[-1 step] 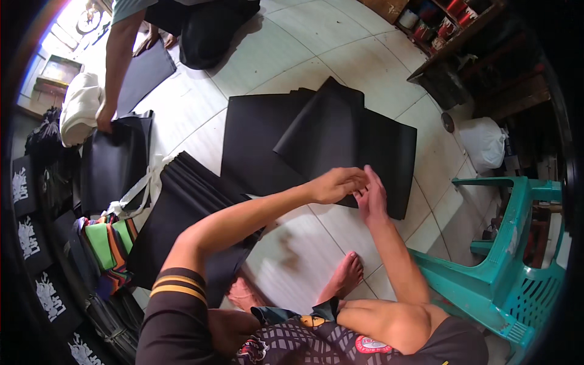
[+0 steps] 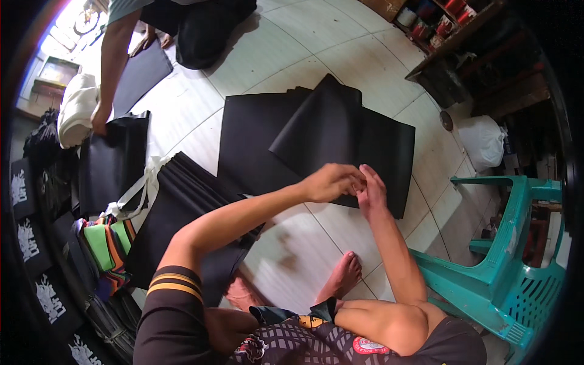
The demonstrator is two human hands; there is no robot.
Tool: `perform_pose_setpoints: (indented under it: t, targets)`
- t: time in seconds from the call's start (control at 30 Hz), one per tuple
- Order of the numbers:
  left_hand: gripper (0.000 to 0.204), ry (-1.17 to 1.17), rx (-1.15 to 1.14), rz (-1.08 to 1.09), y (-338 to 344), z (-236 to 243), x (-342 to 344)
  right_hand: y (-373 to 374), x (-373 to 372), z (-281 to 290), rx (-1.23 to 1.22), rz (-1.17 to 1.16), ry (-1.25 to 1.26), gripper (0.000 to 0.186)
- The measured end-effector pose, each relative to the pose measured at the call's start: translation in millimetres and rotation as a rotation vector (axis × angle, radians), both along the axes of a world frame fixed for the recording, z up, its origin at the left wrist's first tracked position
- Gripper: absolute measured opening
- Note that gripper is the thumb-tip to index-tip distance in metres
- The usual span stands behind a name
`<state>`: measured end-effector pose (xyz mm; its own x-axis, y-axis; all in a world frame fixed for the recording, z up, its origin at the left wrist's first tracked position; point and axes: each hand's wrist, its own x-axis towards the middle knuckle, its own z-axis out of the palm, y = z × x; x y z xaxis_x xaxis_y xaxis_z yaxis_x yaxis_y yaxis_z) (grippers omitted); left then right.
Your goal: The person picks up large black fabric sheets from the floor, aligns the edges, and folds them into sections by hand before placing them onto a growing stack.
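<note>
My left hand and my right hand meet in front of me, fingertips touching. Both have loosely bent fingers, and no object shows between them. Beneath them on the floor lie large black sheets, with another black sheet set askew on top, its edge curling. A fanned stack of black sheets lies under my left forearm, partly hidden by it.
At the upper left another person's hand touches a black folded sheet beside a white roll. Coloured folded pieces sit at the left. A green plastic stool lies on its side at the right, near a white bag.
My right hand's fingers, straighter before, are now more bent against the left ones. The view has shifted slightly; the sheets stay in place.
</note>
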<state>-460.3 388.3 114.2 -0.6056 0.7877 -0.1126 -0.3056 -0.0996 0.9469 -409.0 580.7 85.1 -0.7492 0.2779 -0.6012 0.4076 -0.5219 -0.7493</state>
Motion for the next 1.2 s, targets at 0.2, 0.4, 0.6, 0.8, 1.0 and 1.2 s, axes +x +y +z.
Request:
perform_pose_setpoints:
  t: [0.2, 0.4, 0.6, 0.8, 1.0, 1.2]
  targets:
    - [0.036, 1.082, -1.161, 1.193, -93, -37, -83, 47, -36, -18, 0.381, 0.07, -0.022, 0.022]
    - [0.034, 0.305, -0.598, 0.371, -105, -80, -96, 14, -26, -55, 0.64, 0.397, -0.242, 0.078]
    - [0.022, 0.19, -0.453, 0.331, -64, -59, -119, 68, -74, -38, 1.357, 0.358, 0.065, 0.042]
    - [0.046, 0.812, -0.72, 0.622, 18, -101, -183, 128, -99, 13, 1.823, 0.301, 0.606, 0.031]
    - [0.055, 0.604, -0.315, 0.78, 54, -57, -201, 63, -50, 191, 0.9, 0.794, 0.551, 0.038]
    - [0.051, 0.598, -0.468, 0.334, -61, 27, -130, 21, -23, 168, 0.586, 0.984, 0.703, 0.07]
